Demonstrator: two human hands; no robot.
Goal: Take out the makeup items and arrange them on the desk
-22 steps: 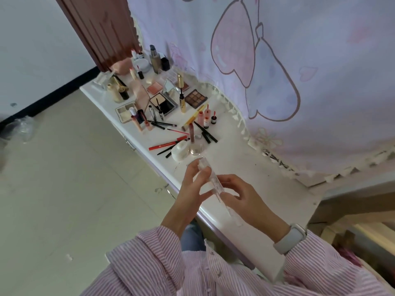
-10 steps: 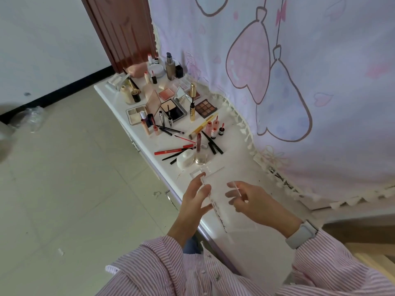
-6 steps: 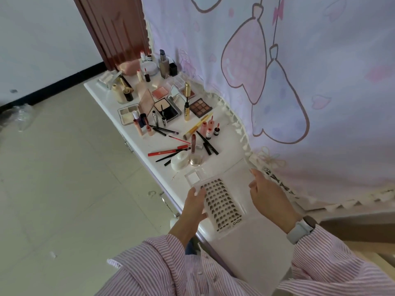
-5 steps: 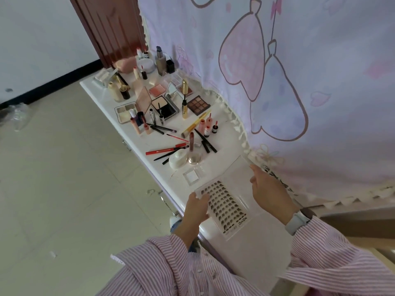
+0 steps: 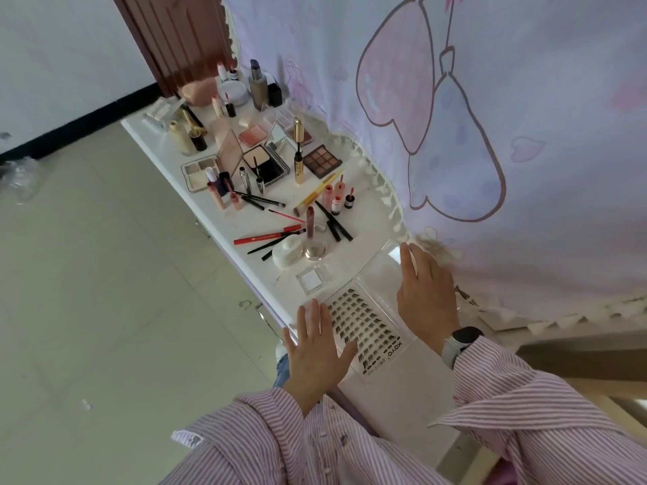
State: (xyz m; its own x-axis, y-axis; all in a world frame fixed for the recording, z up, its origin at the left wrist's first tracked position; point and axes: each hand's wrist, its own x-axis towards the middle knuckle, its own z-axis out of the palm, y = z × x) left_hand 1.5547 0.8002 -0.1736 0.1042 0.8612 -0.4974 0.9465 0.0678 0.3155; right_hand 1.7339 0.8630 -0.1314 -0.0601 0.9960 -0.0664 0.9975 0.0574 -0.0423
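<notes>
The clear lash case (image 5: 367, 320) lies opened flat on the desk (image 5: 402, 407), between both hands. The left hand (image 5: 317, 351) rests on its tray with fingers straight; the right hand (image 5: 425, 295) presses the lid, fingers extended.

Lying open across the near desk (image 5: 413, 407), reaching right almost to the curtain (image 5: 525, 169): a clear lash case (image 5: 371, 320), pinned flat under the left hand (image 5: 317, 348) and right hand (image 5: 425, 292). Crowding just beyond it, a small clear square box (image 5: 311, 279), a white jar (image 5: 287, 252) and a round glass compact (image 5: 316, 249). Filling the far desk, upright bottles (image 5: 259, 86) and palettes (image 5: 322, 161). Leaving bare desk only nearer than the case.
</notes>
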